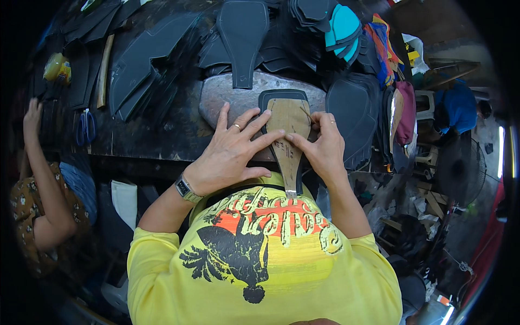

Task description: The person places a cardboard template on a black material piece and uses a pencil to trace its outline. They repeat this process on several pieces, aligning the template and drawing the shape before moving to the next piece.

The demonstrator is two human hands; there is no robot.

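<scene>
A brown, paddle-shaped template (291, 116) lies on a black sheet piece (264, 100), its narrow end toward my body. My left hand (230, 149) is open, fingers spread, with the index fingertip pressing on the template and other fingertips at its left edge. In my right hand (327, 142), the fingers pinch a thin stick-like tool (306, 113) by the template's upper right edge; its exact kind is too small to make out. The right thumb rests on the template. Beneath these is a smooth greyish slab (216, 97).
Beyond the slab lies a black cut piece (244, 32) with a pale outline. Black stacks (349, 116) stand right, teal pieces (344, 30) farther back. Blue-handled scissors (85, 128) and a wooden strip (104, 70) lie left. Another person's arm (46, 184) reaches in there.
</scene>
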